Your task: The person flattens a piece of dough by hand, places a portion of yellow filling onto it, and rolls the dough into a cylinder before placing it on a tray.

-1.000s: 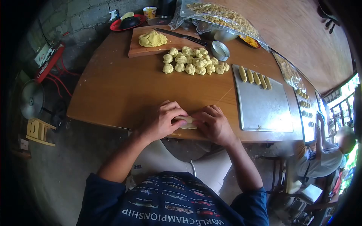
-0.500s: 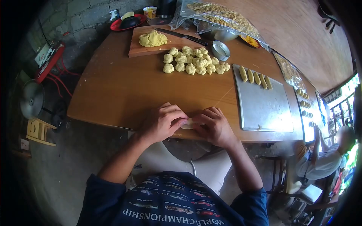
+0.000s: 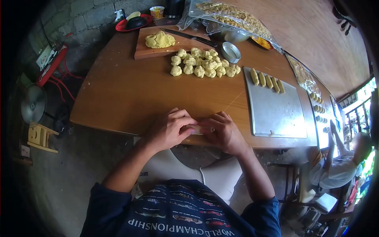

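My left hand (image 3: pixel 172 128) and my right hand (image 3: pixel 223 132) meet at the table's front edge, their fingers closed round one small pale piece of dough (image 3: pixel 196 129). Most of the dough is hidden by my fingers and thumbs. Beyond my hands, several yellow dough balls (image 3: pixel 199 72) lie grouped on the wooden table (image 3: pixel 130 94). To the right, a metal tray (image 3: pixel 276 116) carries several finger-shaped dough rolls (image 3: pixel 269 82) along its far side.
A cutting board (image 3: pixel 144 52) holds a dough lump (image 3: pixel 160 40) and a knife (image 3: pixel 189 37). Near it stands a round metal tin (image 3: pixel 231 53). A plastic-covered tray (image 3: pixel 237 19) sits at the back. At far right, another person (image 3: pixel 339 170) works beside more dough pieces (image 3: pixel 319 109).
My hands stay nearly in place, with small finger shifts on the dough. The other person's arms at right have moved slightly. The tray and dough balls are unmoved.
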### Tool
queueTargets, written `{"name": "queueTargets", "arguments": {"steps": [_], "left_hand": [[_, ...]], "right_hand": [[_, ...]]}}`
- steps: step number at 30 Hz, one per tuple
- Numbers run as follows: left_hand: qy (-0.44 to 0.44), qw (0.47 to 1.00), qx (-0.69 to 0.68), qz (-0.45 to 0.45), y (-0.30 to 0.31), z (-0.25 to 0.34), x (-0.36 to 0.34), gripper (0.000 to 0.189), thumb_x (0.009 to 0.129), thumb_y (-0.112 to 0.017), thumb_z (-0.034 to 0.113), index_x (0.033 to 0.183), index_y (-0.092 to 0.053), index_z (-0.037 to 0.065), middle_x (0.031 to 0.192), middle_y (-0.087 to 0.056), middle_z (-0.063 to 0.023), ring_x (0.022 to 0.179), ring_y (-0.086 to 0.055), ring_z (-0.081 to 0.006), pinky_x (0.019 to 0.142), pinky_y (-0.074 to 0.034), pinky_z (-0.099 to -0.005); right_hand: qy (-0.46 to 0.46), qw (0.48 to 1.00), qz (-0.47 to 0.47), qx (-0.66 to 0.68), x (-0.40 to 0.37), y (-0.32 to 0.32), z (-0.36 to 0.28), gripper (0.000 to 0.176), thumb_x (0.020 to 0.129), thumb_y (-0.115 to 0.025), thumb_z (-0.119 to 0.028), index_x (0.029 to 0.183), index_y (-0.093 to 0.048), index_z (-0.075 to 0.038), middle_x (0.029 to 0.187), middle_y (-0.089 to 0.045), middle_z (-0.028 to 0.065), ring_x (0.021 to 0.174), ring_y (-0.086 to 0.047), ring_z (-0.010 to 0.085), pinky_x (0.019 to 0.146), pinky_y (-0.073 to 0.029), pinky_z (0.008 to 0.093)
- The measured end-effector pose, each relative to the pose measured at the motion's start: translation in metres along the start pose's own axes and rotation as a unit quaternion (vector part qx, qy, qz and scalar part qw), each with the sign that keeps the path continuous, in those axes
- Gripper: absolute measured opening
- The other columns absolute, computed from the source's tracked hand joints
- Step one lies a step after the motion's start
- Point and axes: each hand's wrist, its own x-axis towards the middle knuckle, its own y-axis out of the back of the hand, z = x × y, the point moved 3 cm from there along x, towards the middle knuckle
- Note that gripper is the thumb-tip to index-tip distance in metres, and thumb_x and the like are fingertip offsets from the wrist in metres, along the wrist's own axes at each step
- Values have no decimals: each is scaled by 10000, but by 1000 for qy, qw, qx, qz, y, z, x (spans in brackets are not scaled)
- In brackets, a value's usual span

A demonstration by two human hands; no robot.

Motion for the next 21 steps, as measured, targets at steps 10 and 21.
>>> {"name": "queueTargets", "arguments": {"steps": [10,21], "left_hand": [[-5,1000,20,15,-6,5,-11,281,938,-898,155,1195,-829,64,1142,-740,-86,1098,-707,-316,996,-583,-445],[-4,999,32,31,-11,4,-11,260,973,-885,195,1183,-823,56,1099,-717,-97,1063,-694,-323,951,-581,-455]], "right_hand": [[34,998,16,-40,-8,-4,-3,204,962,-848,-176,1150,-793,-121,1158,-749,94,1149,-671,347,1030,-543,479],[11,1000,19,20,-2,-5,-6,162,983,-831,-133,1138,-813,-92,1116,-772,123,1013,-688,386,979,-548,486]]}}
